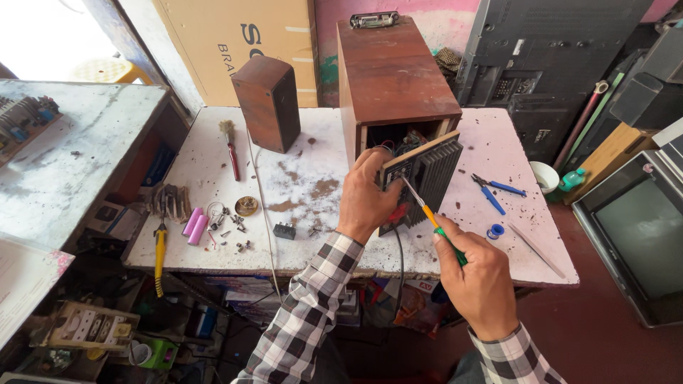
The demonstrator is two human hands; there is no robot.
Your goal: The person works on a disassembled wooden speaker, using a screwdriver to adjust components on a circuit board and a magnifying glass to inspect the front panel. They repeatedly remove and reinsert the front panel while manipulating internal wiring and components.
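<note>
A tall brown wooden speaker cabinet (395, 78) lies on the white table (498, 146) with its open back toward me. My left hand (366, 199) grips a black finned amplifier panel (427, 174) pulled partly out of that opening, with wires behind it. My right hand (480, 277) holds a screwdriver (430, 217) with an orange and green handle. Its metal tip touches the panel's face near my left thumb.
A small brown speaker (269, 102) stands at the back left. Blue-handled pliers (496, 189), a solder spool (495, 231), a brush (230, 146), two pink battery cells (193, 225), screws and a yellow tool (160, 249) lie on the table. A television (640, 235) sits right.
</note>
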